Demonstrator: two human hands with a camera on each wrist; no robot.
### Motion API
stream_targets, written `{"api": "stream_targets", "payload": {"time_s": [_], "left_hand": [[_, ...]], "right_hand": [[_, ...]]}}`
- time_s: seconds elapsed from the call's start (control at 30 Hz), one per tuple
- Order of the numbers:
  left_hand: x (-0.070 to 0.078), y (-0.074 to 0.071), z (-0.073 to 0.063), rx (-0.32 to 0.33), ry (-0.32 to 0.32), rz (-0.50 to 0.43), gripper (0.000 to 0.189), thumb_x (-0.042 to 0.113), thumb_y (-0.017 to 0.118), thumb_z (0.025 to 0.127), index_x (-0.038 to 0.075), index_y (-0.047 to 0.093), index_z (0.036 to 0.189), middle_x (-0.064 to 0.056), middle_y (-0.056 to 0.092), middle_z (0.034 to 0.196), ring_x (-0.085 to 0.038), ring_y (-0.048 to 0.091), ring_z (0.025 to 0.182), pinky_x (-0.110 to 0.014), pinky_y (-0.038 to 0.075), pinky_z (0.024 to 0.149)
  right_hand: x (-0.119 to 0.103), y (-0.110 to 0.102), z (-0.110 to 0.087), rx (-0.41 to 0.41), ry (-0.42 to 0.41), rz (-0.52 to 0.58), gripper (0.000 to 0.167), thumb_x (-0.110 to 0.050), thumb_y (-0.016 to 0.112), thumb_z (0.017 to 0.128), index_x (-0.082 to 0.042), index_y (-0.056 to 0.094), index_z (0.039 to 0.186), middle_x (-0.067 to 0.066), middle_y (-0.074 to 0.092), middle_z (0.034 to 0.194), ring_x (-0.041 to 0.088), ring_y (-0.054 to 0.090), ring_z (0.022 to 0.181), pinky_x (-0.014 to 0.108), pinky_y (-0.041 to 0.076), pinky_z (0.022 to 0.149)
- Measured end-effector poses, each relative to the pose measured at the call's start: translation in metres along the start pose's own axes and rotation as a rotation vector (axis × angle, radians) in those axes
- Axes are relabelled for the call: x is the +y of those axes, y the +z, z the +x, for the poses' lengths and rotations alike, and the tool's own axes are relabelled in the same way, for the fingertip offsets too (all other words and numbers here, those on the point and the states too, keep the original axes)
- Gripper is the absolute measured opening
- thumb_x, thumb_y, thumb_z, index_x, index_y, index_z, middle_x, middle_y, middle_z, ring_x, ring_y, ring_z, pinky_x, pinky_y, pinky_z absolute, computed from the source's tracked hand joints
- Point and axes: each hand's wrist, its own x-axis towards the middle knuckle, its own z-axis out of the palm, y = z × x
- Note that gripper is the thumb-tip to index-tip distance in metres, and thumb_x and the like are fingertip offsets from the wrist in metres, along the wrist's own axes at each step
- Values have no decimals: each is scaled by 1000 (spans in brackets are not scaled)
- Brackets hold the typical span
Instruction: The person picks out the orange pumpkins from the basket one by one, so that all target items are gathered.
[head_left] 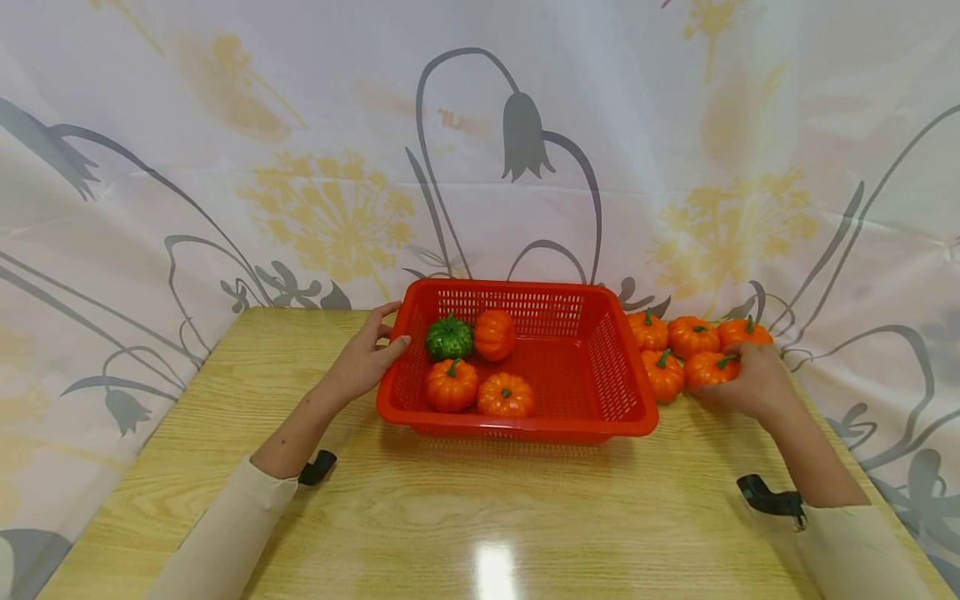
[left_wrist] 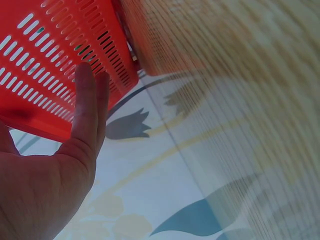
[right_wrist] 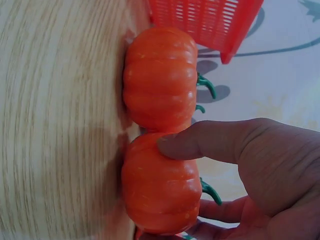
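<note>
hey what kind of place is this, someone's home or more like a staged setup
Most likely a staged tabletop setup, not a lived-in room. A floral curtain hangs as a backdrop behind a bare wooden table, and the only things on it are a red basket and toy-like little pumpkins. That is a guess.

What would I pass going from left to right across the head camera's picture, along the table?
Left hand → green pumpkin in the red basket → orange pumpkin beside the basket → right hand, gripping an orange pumpkin.
</note>
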Motion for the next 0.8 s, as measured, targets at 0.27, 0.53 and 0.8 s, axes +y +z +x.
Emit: {"api": "stream_targets", "payload": {"time_s": [0.27,0.53,0.8], "left_hand": [[1,0,0,0,-3,-1,70,22,55,111,11,19,169,-32,57,136,-46,71,111,-47,66,82],[0,0,0,2,-9,5,68,23,55,111,12,21,168,-31,57,135,-45,72,110,-46,66,81],[2,0,0,-3,-16,5,67,21,54,112,13,19,169,-30,56,136,-45,71,111,-47,66,81]], "right_hand": [[0,3,-1,-56,50,-2,84,-23,86,80,29,44,131,56,34,135,68,35,124,76,37,105],[-2,-1,-2,-78,49,0,83,-24,83,85,29,44,135,54,44,133,66,46,120,74,43,101],[-13,-14,-3,-107,8,4,83,-26,75,94,30,37,143,53,42,140,69,43,124,76,42,101]]}}
